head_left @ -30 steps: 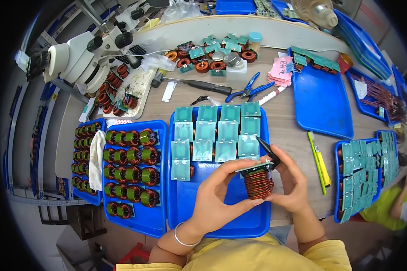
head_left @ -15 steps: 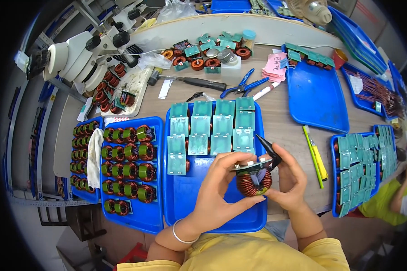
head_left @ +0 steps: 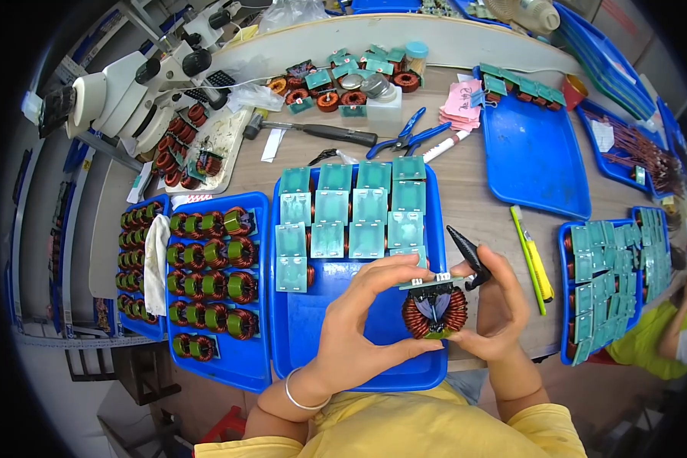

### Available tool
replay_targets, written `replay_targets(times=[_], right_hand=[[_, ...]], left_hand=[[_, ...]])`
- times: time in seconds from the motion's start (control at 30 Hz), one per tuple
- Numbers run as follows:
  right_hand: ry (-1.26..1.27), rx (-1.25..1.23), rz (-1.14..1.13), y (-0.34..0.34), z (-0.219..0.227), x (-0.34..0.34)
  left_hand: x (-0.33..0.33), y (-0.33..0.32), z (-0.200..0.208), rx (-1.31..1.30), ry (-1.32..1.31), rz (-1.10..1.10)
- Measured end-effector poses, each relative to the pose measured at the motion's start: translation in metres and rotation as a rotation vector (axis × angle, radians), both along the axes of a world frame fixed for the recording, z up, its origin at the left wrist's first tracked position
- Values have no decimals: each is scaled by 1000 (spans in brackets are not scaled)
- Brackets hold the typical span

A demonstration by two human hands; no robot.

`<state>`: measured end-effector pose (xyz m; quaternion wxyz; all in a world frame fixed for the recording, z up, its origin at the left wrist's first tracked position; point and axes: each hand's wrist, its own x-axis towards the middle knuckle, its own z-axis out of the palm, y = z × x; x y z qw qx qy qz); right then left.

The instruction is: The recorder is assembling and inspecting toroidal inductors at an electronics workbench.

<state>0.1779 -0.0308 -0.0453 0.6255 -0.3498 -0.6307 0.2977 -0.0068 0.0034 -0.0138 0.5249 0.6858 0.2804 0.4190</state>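
My left hand (head_left: 359, 320) grips a toroidal coil (head_left: 414, 314) wound with copper wire, its thumb low on the ring and its fingers at the small green circuit board (head_left: 414, 287) on top. The ring's opening faces me, with dark, greyish material inside. My right hand (head_left: 504, 317) steadies the coil's right side with its thumb and holds black pointed tweezers (head_left: 466, 250), tip up and to the left. Both hands are above the front right of a blue tray (head_left: 305, 336). Rows of coil boards (head_left: 332, 208), green side up, fill that tray's far part.
To the left, blue trays hold coils (head_left: 214, 250) and a white cloth (head_left: 158, 263). Beyond lie a hammer (head_left: 320, 131), blue pliers (head_left: 408, 140) and a marker (head_left: 445, 146). A yellow cutter (head_left: 539, 271) lies right, near another board tray (head_left: 599, 282). A microscope (head_left: 118, 99) stands far left.
The coil has turned so its opening faces me more directly, with the board edge level on top. The tweezers have shifted slightly right, and my right fingers are more spread.
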Motion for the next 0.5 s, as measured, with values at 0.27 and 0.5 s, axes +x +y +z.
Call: replay_targets(times=[0.27, 0.5], right_hand=[[115, -153, 54, 7, -6, -2], [74, -164, 48, 13, -1, 3]], left_hand=[[5, 6, -7, -278, -110, 5], [6, 12, -9, -276, -111, 20]])
